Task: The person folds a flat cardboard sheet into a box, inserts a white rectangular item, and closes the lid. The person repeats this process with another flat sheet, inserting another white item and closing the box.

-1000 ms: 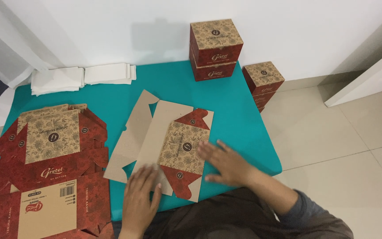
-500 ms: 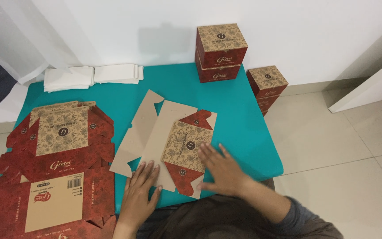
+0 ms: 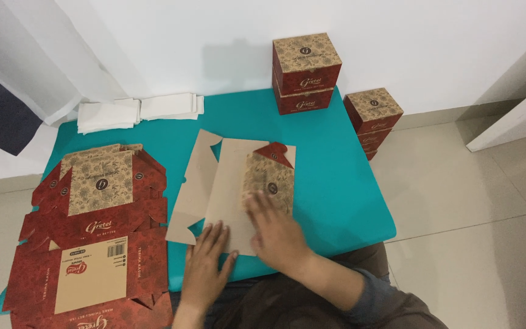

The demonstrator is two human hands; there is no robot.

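I see the teal table (image 3: 336, 183) spreading out ahead of both hands, carrying everything but one small stack. To the left of my left hand lies a big pile of flat red and tan box blanks (image 3: 92, 244), printed side up, hanging past the table's near edge. Directly under the hands is the single flat box blank (image 3: 232, 183) being worked, plain brown inside facing up, with one patterned panel folded over onto it (its red pointed flap sits at the far end). Beyond the hands, at the table's far edge, two made-up boxes (image 3: 305, 73) stand stacked against the wall. To their right, off the table on the floor, is a lower stack of smaller boxes (image 3: 372, 119). Far to the left, a few white folded sheets (image 3: 138, 111) lie near the wall.

My right hand (image 3: 278, 234) presses flat, fingers spread, on the folded patterned panel; its grip is wide, closed on nothing. My left hand (image 3: 205, 268) lies flat just beside it on the blank's near edge, grip likewise wide.
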